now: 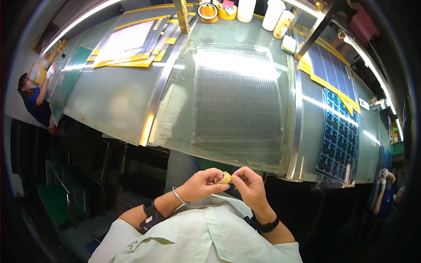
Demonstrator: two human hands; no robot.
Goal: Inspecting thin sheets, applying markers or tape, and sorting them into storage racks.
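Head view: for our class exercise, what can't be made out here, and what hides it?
All in the head view:
Part of the yellow tape roll: covered by fingers of the left hand.
The tape's free end: too small to tell at the fingertips of the right hand.
Upper detail of the patterned sheet: washed out by glare.
Top of the leftmost white container: cut off by the upper edge.

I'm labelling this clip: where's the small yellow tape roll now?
The small yellow tape roll is below and slightly right of the head view's centre, held in the left hand with the right hand at its right edge.
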